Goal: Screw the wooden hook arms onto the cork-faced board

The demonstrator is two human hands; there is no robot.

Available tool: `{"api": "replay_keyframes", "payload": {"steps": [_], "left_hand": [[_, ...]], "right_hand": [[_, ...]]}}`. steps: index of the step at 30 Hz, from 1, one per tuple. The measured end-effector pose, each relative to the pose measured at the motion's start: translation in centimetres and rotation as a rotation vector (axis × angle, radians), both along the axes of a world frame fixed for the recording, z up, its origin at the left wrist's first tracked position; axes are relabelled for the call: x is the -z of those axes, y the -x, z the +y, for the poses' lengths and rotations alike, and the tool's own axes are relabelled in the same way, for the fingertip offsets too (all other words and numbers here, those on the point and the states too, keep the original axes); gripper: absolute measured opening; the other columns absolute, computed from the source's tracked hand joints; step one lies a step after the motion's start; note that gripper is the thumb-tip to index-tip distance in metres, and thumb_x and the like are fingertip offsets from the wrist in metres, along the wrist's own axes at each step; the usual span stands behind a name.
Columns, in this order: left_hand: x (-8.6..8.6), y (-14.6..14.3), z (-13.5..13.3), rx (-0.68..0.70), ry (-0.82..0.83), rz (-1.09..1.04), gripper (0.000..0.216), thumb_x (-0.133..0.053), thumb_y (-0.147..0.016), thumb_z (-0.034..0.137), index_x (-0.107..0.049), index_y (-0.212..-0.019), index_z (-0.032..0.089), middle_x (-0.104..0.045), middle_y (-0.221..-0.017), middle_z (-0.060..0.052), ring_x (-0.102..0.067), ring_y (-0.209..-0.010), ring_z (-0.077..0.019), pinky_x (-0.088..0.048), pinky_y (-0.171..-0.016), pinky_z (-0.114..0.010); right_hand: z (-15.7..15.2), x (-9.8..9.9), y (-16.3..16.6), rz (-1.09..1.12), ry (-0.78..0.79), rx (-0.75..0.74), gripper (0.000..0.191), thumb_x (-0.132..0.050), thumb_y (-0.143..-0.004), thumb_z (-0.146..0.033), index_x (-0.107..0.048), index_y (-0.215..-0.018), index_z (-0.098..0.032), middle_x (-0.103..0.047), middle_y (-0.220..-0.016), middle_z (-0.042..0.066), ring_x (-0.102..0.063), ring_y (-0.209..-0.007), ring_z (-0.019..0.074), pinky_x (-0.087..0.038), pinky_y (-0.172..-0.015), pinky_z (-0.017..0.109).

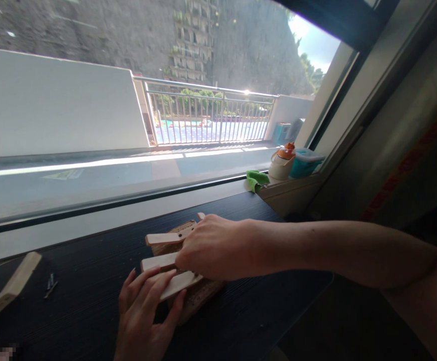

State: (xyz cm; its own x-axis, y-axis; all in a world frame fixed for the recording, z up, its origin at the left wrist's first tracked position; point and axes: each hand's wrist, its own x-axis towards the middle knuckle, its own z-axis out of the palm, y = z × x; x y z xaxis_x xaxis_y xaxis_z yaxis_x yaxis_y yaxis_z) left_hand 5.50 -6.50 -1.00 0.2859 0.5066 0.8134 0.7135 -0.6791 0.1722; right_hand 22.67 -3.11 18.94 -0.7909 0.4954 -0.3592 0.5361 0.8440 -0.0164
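Observation:
Several pale wooden strips lie across a rough brown wooden block (203, 298) on the dark table. My left hand (145, 306) holds the nearest wooden strip (179, 285), thumb on its near side and fingers over its far side. My right hand (207, 250) is closed in a fist above the strips; whatever it grips is hidden. The middle wooden strip (158, 261) runs under my right hand. A farther wooden strip (166, 239) has dark holes or screw heads in it and passes behind my right hand.
A bent wooden piece (10, 291) and several screws (50, 287) lie on the dark table (90, 281) at left. On the sill by the window are a green cloth (256, 180), a cream bottle (279, 167) and a teal box (304, 164). A pixelated patch fills the lower left corner.

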Motion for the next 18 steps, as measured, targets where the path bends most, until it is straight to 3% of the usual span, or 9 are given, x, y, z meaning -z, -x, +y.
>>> {"api": "replay_keyframes", "payload": {"steps": [5,10,14,18], "left_hand": [[-0.1,0.1,-0.2,0.006,0.035,-0.008,0.030,-0.067,-0.075,0.019,-0.059,-0.104,0.018,-0.070,-0.092,-0.007,-0.059,-0.097,-0.0252,-0.036,-0.100,-0.053],[-0.3,-0.1,-0.1,0.000,0.029,-0.010,0.030,-0.067,-0.075,0.019,-0.059,-0.104,0.019,-0.070,-0.093,-0.007,-0.059,-0.098,-0.0250,-0.035,-0.100,-0.052],[-0.2,-0.2,0.0,-0.006,0.031,0.004,0.031,-0.067,-0.075,0.018,-0.059,-0.105,0.019,-0.070,-0.094,-0.008,-0.059,-0.099,-0.0255,-0.035,-0.100,-0.053],[-0.2,-0.2,0.1,-0.007,0.019,0.001,0.031,-0.067,-0.075,0.020,-0.058,-0.105,0.019,-0.069,-0.093,-0.007,-0.059,-0.097,-0.0251,-0.036,-0.100,-0.052]], "right_hand": [[0.8,1.5,0.1,0.031,-0.006,0.042,0.015,-0.050,-0.084,-0.015,-0.065,-0.088,-0.013,-0.069,-0.086,0.010,-0.064,-0.090,0.0247,-0.043,-0.061,0.032],[1.0,2.4,0.0,0.087,-0.070,0.098,0.023,-0.047,-0.088,-0.028,-0.064,-0.095,-0.013,-0.069,-0.085,0.012,-0.064,-0.091,0.0275,-0.046,-0.065,0.036],[0.9,1.8,0.0,0.094,-0.115,0.036,0.020,-0.049,-0.085,-0.025,-0.064,-0.091,-0.013,-0.069,-0.082,0.012,-0.065,-0.086,0.0271,-0.045,-0.062,0.034],[0.2,0.3,0.2,-0.005,-0.045,-0.025,0.016,-0.049,-0.083,-0.010,-0.065,-0.085,-0.013,-0.069,-0.085,0.009,-0.064,-0.085,0.0220,-0.043,-0.059,0.030]]}}
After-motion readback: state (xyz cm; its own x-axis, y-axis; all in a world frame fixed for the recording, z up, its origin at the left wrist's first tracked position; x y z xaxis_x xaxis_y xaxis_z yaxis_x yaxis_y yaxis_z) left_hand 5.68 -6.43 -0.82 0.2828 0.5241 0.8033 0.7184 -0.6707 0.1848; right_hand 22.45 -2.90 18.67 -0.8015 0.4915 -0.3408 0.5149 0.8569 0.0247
